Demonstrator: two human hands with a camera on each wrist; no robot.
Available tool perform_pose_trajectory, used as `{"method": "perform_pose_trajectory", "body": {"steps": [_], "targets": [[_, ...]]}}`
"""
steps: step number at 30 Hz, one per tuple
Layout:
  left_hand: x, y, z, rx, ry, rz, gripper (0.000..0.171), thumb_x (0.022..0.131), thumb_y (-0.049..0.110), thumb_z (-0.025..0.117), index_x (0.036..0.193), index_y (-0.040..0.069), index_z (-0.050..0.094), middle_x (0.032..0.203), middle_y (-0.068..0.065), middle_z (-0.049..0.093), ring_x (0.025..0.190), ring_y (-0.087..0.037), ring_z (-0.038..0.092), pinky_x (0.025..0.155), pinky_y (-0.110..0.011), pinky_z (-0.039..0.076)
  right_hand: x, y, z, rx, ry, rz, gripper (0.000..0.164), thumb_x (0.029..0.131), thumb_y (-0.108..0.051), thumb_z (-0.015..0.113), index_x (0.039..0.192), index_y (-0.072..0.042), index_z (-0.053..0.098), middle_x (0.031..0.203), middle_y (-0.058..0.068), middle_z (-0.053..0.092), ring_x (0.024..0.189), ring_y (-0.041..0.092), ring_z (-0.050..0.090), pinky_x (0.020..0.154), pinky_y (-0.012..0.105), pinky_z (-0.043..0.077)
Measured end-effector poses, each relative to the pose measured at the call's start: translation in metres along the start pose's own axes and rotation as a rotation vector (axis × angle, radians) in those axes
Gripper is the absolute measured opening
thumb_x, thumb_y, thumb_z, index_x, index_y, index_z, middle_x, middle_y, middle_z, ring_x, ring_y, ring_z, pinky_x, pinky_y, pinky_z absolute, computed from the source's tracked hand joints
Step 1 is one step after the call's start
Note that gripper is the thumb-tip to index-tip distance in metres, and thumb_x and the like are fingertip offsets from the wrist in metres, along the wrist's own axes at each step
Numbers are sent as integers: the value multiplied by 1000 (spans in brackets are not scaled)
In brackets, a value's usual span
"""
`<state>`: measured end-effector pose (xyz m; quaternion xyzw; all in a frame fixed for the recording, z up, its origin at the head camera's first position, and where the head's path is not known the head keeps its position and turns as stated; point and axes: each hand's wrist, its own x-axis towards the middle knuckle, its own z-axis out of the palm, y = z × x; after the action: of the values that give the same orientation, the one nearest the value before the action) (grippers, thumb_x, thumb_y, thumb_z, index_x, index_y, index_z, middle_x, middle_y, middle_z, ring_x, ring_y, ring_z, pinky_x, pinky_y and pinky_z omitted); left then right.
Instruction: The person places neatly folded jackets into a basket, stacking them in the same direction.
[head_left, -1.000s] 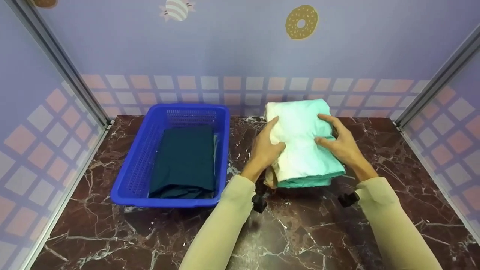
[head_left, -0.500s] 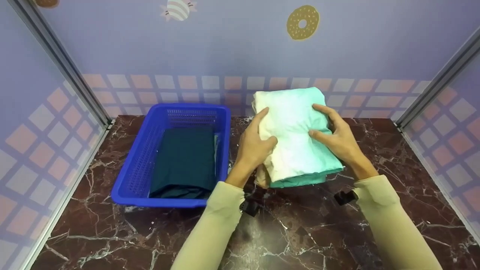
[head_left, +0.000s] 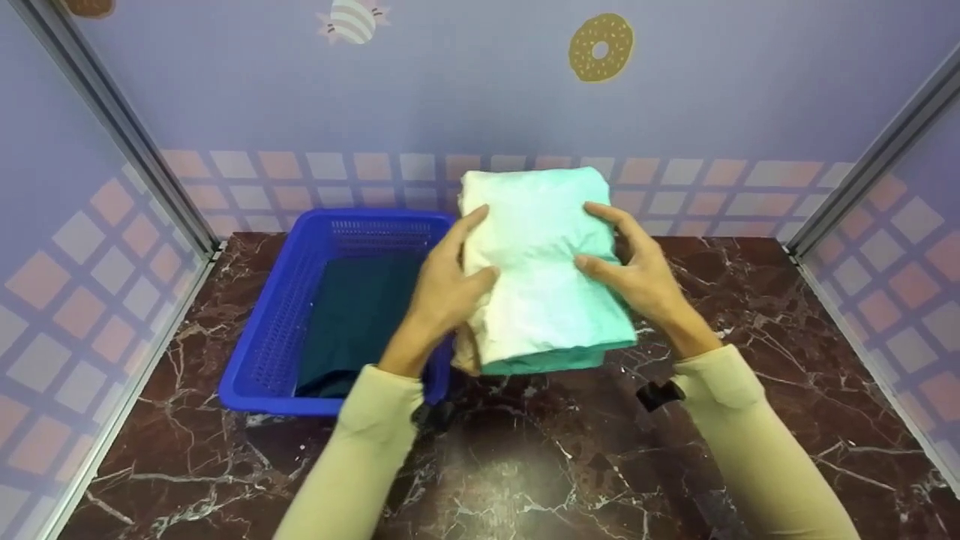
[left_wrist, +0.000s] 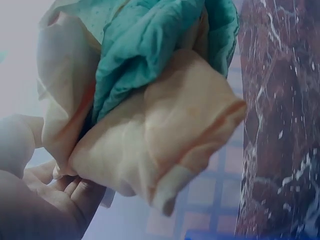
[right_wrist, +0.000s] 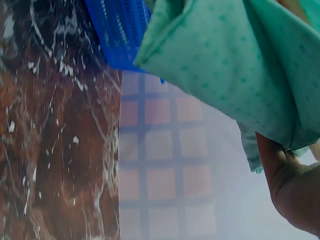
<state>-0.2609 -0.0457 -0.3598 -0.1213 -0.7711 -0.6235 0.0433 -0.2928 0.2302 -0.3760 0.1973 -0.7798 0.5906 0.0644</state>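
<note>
Between both hands hangs a folded cloth garment (head_left: 540,262), pale cream on its left side and mint green on its right, held above the table. The left hand (head_left: 448,289) grips its left edge, thumb on top and the other fingers partly hidden beneath. On the opposite edge the right hand (head_left: 637,270) holds it the same way. From below, the left wrist view shows cream and teal layers of the garment (left_wrist: 165,120) hanging loosely. Dotted green fabric of the garment (right_wrist: 225,65) fills the upper part of the right wrist view.
Left of the garment stands a blue plastic basket (head_left: 259,315) with slotted walls. Inside it lies a dark teal folded cloth (head_left: 356,315). The tabletop (head_left: 525,465) is dark red marble pattern. Printed panels (head_left: 480,82) enclose it at the back and both sides.
Both hands have lifted the garment and carried it left, so it now hangs close to the basket's right rim. The left forearm now covers part of that rim. The basket has stayed put.
</note>
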Motion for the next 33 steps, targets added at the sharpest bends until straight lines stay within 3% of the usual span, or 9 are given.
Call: {"method": "perform_pose_trajectory", "body": {"steps": [3,6,10,13,20,29,33], "targets": [[-2,-2,-15,2,-1,-4,83,90,-7,69,163,24,44,169,-5,37,141,-24,47,98,-36,56,3,-3,13,19,-14,-5,73,93,-3,78,159,-11,47,118,15,55,92,27,62,72,33,61],[-4,-3,-29,-13,4,-6,83,89,-8,69,163,24,45,169,-6,37,113,-28,66,79,-35,62,8,-6,26,25,-23,-12,74,93,-5,79,159,-12,47,127,15,56,95,28,62,74,35,61],[-5,-5,-47,-44,12,19,82,87,-10,68,162,18,47,162,-13,45,91,-33,70,73,-39,63,13,-10,43,14,-14,0,74,92,-9,81,159,-13,48,139,14,53,105,31,63,80,39,62],[-5,-6,-58,-36,14,32,80,87,-11,67,161,14,48,157,-16,49,101,-32,69,78,-39,63,17,-13,55,14,-4,14,74,92,-9,81,158,-15,49,137,16,54,107,32,62,81,41,62],[-4,-10,-83,12,17,-10,79,88,-8,66,161,15,47,148,-17,57,100,-33,68,77,-36,62,24,-21,80,48,-16,57,74,93,-10,81,159,-17,48,131,19,55,105,33,65,80,44,63],[-6,-8,-114,36,24,-33,77,90,-8,66,162,11,46,145,-21,59,108,-33,66,79,-32,62,35,-30,105,-48,-40,81,75,93,-14,82,159,-18,48,151,15,50,124,29,60,93,40,59],[-7,-8,-125,29,53,-32,75,90,-8,66,160,11,48,137,-21,63,106,-32,67,78,-32,62,39,-34,116,-30,-66,83,77,92,-14,83,160,-17,47,153,15,49,124,30,60,92,41,59]]}}
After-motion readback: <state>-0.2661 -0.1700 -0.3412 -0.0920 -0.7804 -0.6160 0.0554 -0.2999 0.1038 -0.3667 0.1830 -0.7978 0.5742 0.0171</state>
